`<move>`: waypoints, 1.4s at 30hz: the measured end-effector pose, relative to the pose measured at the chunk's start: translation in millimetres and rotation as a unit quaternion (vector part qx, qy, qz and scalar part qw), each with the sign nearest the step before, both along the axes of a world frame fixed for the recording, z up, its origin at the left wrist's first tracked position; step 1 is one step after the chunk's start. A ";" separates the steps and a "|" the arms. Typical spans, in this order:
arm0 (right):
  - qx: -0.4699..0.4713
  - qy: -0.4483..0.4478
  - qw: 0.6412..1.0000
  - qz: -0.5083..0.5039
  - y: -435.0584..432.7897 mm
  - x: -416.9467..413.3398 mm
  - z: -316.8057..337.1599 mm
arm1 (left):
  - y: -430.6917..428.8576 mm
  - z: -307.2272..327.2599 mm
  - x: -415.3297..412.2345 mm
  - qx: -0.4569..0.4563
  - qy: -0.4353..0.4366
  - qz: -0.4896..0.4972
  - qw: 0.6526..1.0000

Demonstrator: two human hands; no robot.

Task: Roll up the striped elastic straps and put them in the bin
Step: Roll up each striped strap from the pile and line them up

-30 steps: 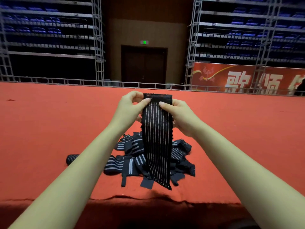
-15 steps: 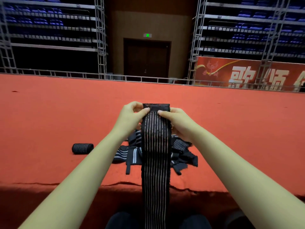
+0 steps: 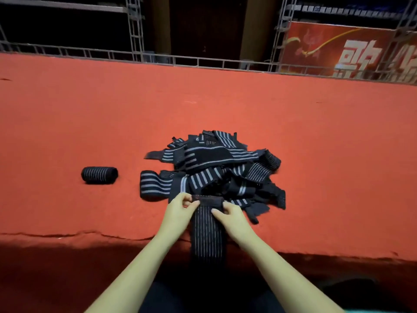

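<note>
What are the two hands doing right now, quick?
Left hand: pinching the top end of the striped strap.
Right hand: pinching the same end of that strap.

Head-worn view; faces forward, downward, close.

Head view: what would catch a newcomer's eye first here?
The dark pile of striped straps in the middle of the red carpet stands out first. Just in front of it, the left hand and right hand pinch the top end of one strap, which hangs down over the carpet's near edge. A single rolled strap lies apart, to the left of the pile.
</note>
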State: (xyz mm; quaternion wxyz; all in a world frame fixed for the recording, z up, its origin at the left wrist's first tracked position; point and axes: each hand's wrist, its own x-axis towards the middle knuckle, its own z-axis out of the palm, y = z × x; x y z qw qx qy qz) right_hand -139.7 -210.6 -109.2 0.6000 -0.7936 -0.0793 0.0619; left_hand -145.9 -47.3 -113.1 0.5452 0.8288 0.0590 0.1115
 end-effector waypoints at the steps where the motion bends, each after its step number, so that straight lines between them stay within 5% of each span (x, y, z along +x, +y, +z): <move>1: -0.001 -0.004 1.000 0.003 3.1 3.1 -2.6 | 2.3 -1.8 1.1 -0.011 -0.002 0.006 1.000; 6: -0.056 -0.033 0.996 0.056 20.8 11.3 -4.8 | 15.9 -5.6 -7.7 -0.066 -0.016 0.041 0.997; 17: 0.053 0.028 0.979 0.193 120.7 1.9 23.9 | 113.1 15.4 -18.8 0.006 -0.080 0.151 0.985; 26: -0.118 -0.063 0.986 0.101 144.9 9.2 -2.9 | 137.0 -3.6 -26.4 0.122 0.024 0.198 0.972; 34: -0.376 -0.210 0.886 0.172 158.1 5.5 -12.4 | 147.4 -16.3 -19.0 0.193 0.048 0.219 0.955; 42: -0.354 -0.149 0.898 0.214 157.0 16.0 -4.5 | 149.9 -14.9 -20.6 0.237 0.045 0.196 0.951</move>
